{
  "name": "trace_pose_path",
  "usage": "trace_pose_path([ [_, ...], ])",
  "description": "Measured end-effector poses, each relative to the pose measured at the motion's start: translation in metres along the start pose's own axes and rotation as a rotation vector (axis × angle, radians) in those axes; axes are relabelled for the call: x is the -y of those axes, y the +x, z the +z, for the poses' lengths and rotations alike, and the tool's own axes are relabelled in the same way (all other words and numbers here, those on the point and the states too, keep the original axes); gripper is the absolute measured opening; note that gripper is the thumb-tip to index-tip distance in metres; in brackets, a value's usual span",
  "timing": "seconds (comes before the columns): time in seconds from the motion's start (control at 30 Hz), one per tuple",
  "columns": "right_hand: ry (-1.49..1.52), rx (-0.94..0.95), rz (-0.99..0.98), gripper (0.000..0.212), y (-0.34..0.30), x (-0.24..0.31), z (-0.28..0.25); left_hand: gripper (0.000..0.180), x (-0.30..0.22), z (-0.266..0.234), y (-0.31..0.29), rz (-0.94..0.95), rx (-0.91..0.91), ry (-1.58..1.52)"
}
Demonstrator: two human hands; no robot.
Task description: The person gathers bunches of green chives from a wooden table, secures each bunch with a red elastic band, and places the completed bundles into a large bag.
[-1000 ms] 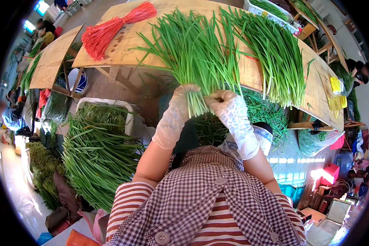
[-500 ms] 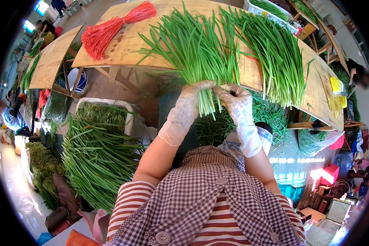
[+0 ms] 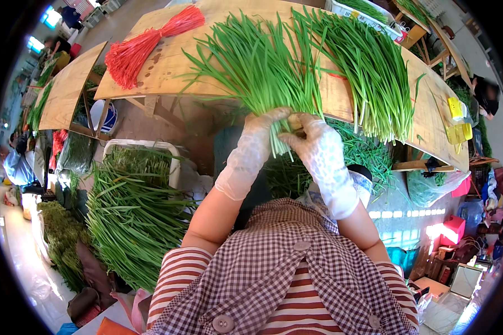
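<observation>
A wooden table (image 3: 167, 70) spans the upper part of a busy workroom, with a smaller side table (image 3: 70, 92) off to the left and a white bucket (image 3: 101, 115) on the floor between them. On the table's left lies a bundle of red strips (image 3: 131, 61), gathered narrow toward its upper end; on the right, two yellow containers (image 3: 458, 121) stand close together. The bunch (image 3: 257, 78) of long green leaves is between the hands at the table's near edge, its leaves fanned over the wood and its pale stem ends hanging past the edge. The left hand (image 3: 262, 127) grips these stems low down, fingers wrapped round and thumb laid across the front. The right hand (image 3: 314, 137) is curled at the other side of the stems, thumb pointing in at them; whether its fingers pinch any stem I cannot tell. Both hands wear thin, pale gloves (image 3: 235, 181). A second bunch (image 3: 371, 84) lies just beside the first, to the right, stems toward the person. Loose greens (image 3: 366, 153) are heaped below the table there. Left of the person, a pile of greens (image 3: 131, 223) fills and overhangs a white crate (image 3: 173, 173).
</observation>
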State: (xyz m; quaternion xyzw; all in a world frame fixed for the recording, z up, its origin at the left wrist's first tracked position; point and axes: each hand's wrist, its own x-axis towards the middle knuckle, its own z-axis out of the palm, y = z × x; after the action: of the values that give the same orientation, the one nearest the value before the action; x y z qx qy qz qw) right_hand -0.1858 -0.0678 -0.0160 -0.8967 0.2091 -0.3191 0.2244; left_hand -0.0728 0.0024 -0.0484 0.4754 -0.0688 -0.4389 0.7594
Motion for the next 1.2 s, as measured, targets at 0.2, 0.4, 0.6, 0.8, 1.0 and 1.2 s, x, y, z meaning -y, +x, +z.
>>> trace_pose_path([
  [0.2, 0.982, 0.241, 0.676, 0.014, 0.023, -0.005, 0.004, 0.026, -0.006, -0.011, 0.003, -0.185, 0.171, -0.217],
  [0.4, 0.845, 0.225, 0.63, 0.02, 0.009, -0.006, 0.003, 0.024, -0.003, -0.014, 0.006, -0.228, 0.1, -0.278],
  [0.6, 0.233, 0.896, 0.293, 0.014, -0.063, -0.048, -0.041, 0.011, -0.018, -0.035, 0.014, -0.052, 0.186, -0.319],
  [0.8, 0.307, 0.599, 0.598, 0.025, -0.07, -0.045, -0.044, 0.013, -0.013, -0.048, 0.007, -0.137, 0.073, -0.221],
  [1.0, 1.279, 0.28, 1.101, 0.022, -0.041, -0.032, 0.015, 0.032, -0.003, -0.024, 0.003, -0.171, -0.01, 0.043],
  [1.2, 1.224, 0.22, 0.998, 0.023, -0.034, -0.034, 0.024, 0.035, -0.004, -0.022, 0.001, -0.248, 0.1, -0.169],
])
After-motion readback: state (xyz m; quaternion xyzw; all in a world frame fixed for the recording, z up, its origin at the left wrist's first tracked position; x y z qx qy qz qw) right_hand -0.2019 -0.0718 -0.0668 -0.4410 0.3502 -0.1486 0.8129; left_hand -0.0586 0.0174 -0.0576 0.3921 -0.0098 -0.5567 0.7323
